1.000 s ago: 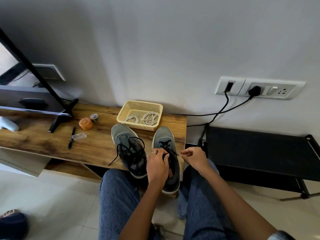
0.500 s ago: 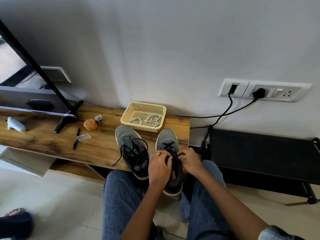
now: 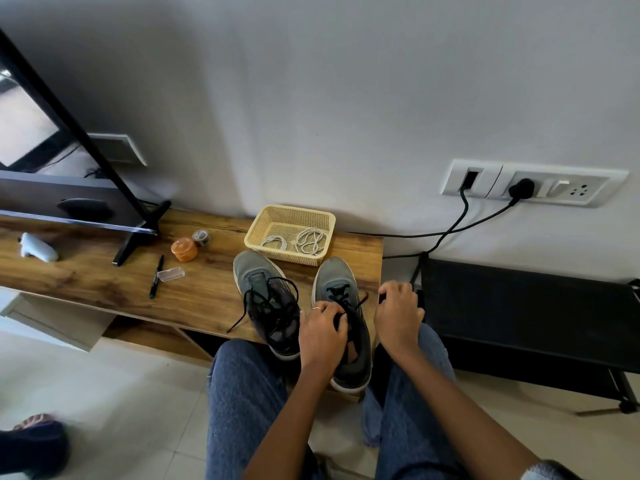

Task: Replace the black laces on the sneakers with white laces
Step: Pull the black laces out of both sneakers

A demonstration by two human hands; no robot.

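1. Two grey sneakers sit side by side at the front of the wooden table (image 3: pixel 86 282), toes pointing at the wall. Both have black laces in them.
2. The left sneaker (image 3: pixel 266 299) has loose laces. One black end hangs over the table edge.
3. The left hand (image 3: pixel 322 327) rests on top of the right sneaker (image 3: pixel 343 320), and its fingers (image 3: pixel 337 318) curl round the black lace (image 3: pixel 341 294) in the middle of the shoe.
4. The right hand (image 3: pixel 398 310) is just beside that shoe, out to the right. Its fingers are curled in like a fist. It looks like it is pulling a lace end, but I cannot tell for sure.
5. The white laces (image 3: pixel 310 241) lie in two small bundles in the yellow basket (image 3: pixel 263 221), just behind the shoes.
6. The laces look soft, thin and light. They will bend and flop. The stiff tip at the end is the best place to pinch, so it goes through the little holes.
7. The shoe is light and may slide, so one hand should hold it down.
8. No white lace is in a shoe yet.
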